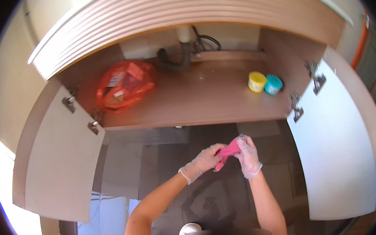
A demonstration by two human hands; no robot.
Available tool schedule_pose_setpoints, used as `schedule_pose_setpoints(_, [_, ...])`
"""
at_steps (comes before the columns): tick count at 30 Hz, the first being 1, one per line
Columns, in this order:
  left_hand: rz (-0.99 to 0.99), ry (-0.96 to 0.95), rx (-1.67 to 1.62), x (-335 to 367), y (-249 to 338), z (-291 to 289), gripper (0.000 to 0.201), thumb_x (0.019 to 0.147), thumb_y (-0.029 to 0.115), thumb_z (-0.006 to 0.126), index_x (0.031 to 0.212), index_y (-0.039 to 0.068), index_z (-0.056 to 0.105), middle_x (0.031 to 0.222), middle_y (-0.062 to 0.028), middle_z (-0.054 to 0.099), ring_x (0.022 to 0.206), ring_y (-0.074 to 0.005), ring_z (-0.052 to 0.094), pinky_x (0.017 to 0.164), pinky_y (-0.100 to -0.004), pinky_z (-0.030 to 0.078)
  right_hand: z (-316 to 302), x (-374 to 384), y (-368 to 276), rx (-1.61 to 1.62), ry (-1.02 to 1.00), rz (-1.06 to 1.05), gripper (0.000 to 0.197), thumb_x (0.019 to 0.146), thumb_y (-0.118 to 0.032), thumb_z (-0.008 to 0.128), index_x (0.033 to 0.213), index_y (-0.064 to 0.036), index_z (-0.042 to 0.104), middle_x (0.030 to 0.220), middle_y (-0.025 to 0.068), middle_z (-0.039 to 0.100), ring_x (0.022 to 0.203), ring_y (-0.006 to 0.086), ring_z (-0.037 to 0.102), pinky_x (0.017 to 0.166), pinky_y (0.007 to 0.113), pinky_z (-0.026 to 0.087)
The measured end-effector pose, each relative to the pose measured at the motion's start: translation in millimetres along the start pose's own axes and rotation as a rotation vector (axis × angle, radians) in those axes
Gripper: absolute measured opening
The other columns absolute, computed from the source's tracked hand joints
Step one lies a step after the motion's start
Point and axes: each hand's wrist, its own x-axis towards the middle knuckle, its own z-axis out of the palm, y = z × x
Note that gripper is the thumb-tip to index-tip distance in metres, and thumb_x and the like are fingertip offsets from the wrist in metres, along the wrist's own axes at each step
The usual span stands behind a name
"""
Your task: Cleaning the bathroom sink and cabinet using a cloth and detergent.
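A crumpled pink cloth (229, 150) is stretched between my two hands, above the dark floor in front of an open cabinet. My left hand (207, 159), in a clear disposable glove, grips its left end, and a loose corner hangs below the fingers. The other end is pinched in my right hand (247, 154), gloved the same way and held slightly higher. Part of the cloth is hidden behind the fingers.
Inside the cabinet (196, 110), a red plastic bag (126, 85) of packages lies left, and a yellow tub (256, 81) and teal tub (273, 84) stand right. A drain pipe (186, 51) comes down at the back. The left door (63, 158) and right door (338, 145) stand wide.
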Motion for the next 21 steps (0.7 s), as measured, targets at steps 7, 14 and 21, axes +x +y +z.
schedule_pose_setpoints(7, [0.165, 0.351, -0.287, -36.9, 35.9, -2.3, 0.033, 0.086, 0.013, 0.05, 0.116, 0.004, 0.04, 0.102, -0.0037, 0.052, 0.094, -0.0097, 0.049, 0.082, -0.0255, 0.041, 85.0, -26.8, -18.2, -0.178, 0.006, -0.222, 0.039, 0.077, -0.014, 0.061, 0.112, -0.0028, 0.047, 0.089, 0.0044, 0.054, 0.079, 0.0093, 0.051, 0.072, 0.022, 0.042])
schedule_pose_setpoints(14, [0.106, 0.088, -0.941, -74.5, 23.4, -25.0, 0.059, 0.084, 0.044, 0.046, 0.129, 0.008, 0.029, 0.127, -0.0062, 0.039, 0.119, -0.0224, 0.035, 0.101, -0.039, 0.024, 59.1, -27.9, -1.5, -0.344, -0.268, 0.273, 0.033, 0.077, -0.009, 0.058, 0.106, 0.0016, 0.048, 0.098, 0.0095, 0.055, 0.09, 0.0175, 0.055, 0.081, 0.031, 0.044])
schedule_pose_setpoints(21, [0.072, 0.153, -0.947, -89.3, 10.5, -45.7, 0.066, 0.079, 0.035, 0.057, 0.13, 0.005, 0.026, 0.131, -0.0078, 0.035, 0.12, -0.0223, 0.034, 0.1, -0.0395, 0.025, 50.7, -22.0, 4.3, 0.14, -0.28, 0.072, 0.02, 0.084, -0.007, 0.048, 0.101, 0.0017, 0.048, 0.095, 0.0087, 0.055, 0.09, 0.0162, 0.053, 0.082, 0.028, 0.042])
